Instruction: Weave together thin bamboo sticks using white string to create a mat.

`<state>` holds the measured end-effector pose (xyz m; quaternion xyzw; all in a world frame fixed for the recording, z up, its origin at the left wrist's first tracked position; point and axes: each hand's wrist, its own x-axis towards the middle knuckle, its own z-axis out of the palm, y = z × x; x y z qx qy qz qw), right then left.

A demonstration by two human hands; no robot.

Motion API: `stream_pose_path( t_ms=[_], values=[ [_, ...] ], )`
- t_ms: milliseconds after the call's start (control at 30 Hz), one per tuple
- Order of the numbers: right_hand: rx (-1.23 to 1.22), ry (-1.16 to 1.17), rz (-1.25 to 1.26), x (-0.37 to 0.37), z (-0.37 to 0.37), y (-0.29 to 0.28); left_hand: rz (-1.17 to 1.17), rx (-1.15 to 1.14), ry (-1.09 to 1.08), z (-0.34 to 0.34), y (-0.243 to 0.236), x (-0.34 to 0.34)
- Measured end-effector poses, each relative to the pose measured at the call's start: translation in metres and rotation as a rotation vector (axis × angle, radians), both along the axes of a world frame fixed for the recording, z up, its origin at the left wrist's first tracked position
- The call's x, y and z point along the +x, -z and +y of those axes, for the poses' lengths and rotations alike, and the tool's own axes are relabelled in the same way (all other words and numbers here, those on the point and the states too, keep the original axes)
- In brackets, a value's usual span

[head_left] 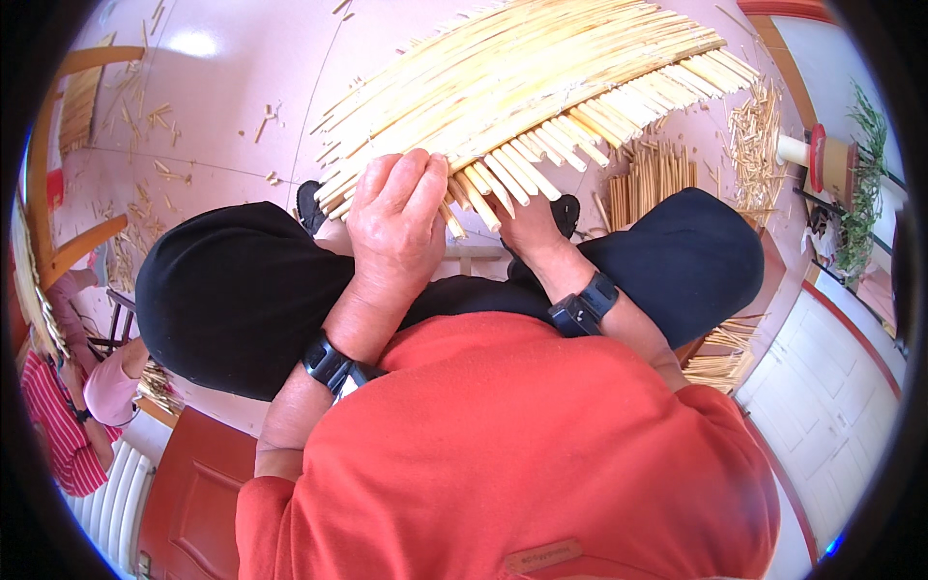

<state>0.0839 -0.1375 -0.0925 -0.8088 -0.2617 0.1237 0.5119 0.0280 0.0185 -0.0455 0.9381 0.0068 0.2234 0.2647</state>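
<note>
A large mat of pale yellow reed stalks [503, 77] stretches from above my knees toward the far right, its stalks lying side by side. A bound seam runs along its near edge, and the cut stalk ends stick out past it. My left hand [396, 213] is closed over the mat's near left corner, knuckles up and fingers curled. Just right of it, my right hand [530, 230] reaches up under the protruding stalk ends. The stalks hide most of its fingers, so its grip does not show.
A bundle of upright stalks [652, 179] stands beyond my right knee, with loose stalks [759, 145] heaped farther right. Cut bits [159, 116] litter the pink tiled floor. At the left, another person in a striped top [63, 416] sits near a wooden frame [87, 242]. More stalks [720, 358] lie by my right elbow.
</note>
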Motion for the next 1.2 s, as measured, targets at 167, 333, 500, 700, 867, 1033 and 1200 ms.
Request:
stream_pose_path(
  t_ms=[167,333,500,700,867,1033,1200],
  values=[
    [0.077,0.01,-0.099,0.009,0.009,-0.002,-0.011,-0.046,0.037,0.006,0.002,0.007],
    [0.037,0.078,0.555,0.012,0.01,-0.042,-0.031,-0.055,0.053,0.012,-0.023,0.006],
    [0.478,-0.105,0.927,0.021,0.011,-0.088,-0.046,-0.095,0.07,0.028,-0.075,0.007],
    [0.345,-0.222,0.646,0.002,0.007,-0.176,-0.282,0.275,0.159,0.036,-0.188,-0.007],
    [0.316,-0.289,0.445,0.007,0.017,-0.211,-0.436,0.457,0.062,0.032,-0.224,-0.032],
    [0.647,-0.187,0.525,-0.005,0.025,-0.177,-0.373,0.437,0.018,0.033,-0.19,-0.036],
    [0.459,-0.33,0.384,-0.027,0.0,-0.218,-0.289,0.387,0.095,0.038,-0.233,-0.059]
  ],
)
